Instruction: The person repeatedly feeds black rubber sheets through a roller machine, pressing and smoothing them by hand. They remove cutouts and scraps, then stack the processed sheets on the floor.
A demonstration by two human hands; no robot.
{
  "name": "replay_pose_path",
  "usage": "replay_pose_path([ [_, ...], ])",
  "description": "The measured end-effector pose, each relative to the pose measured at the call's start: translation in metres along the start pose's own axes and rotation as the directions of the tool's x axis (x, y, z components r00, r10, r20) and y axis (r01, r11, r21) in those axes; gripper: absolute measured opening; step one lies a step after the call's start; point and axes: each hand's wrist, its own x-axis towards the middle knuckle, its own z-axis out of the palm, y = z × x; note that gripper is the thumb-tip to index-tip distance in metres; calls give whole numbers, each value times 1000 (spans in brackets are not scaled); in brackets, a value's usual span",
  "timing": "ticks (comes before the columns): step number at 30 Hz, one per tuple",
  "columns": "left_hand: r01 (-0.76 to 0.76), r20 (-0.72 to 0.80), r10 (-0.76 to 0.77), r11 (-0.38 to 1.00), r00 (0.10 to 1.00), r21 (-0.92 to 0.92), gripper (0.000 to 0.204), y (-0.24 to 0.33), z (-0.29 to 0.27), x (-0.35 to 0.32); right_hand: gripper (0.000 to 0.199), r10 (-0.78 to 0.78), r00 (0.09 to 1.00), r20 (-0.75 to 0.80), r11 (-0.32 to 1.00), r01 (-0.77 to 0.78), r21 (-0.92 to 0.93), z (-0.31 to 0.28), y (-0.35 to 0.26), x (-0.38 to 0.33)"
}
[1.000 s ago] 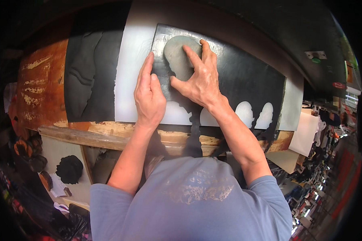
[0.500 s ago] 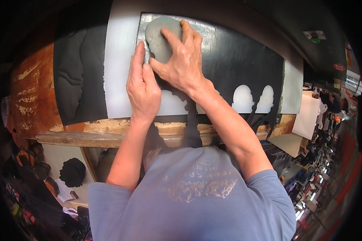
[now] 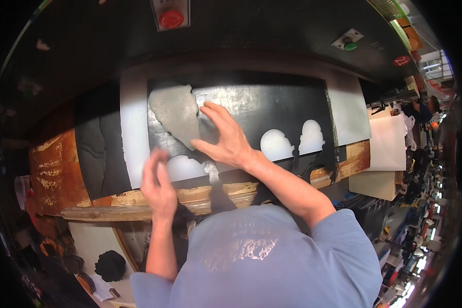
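Note:
A flat grey piece (image 3: 175,110) with a scalloped edge lies at the left of a shiny black sheet (image 3: 251,105), tapering toward me. My right hand (image 3: 228,141) is open beside it, fingers spread along its right side and thumb at its narrow lower tip. Nearer me, my left hand (image 3: 159,187) is raised in front of the sheet, fingers extended and tips blurred, with nothing visible in it. Along the sheet's near edge are rounded cut-outs, among them a white one (image 3: 277,145), where a pale surface shows through. Dark scalloped strips hang between them.
Beyond the sheet rises a dark machine front with a red button (image 3: 170,19) and a green button (image 3: 349,46). A white board (image 3: 349,115) shows at the right, black material (image 3: 95,149) at the left. A worn wooden rail (image 3: 108,213) runs along the near edge.
My left hand has drawn back toward me, away from the grey piece. My right hand has slid off its top to its right side. The view has shifted, bringing in more of the machine front.

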Motion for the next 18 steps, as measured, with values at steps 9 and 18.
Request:
replay_pose_path([
  [9,-406,345,251,754,904,516,16,-4,26,-71,92,-110,991,-80,955,83,-286,36,-7,24],
  [18,-328,296,194,788,935,521,26,-10,28,-72,98,94,954,284,880,54,-473,24,-30,71],
])
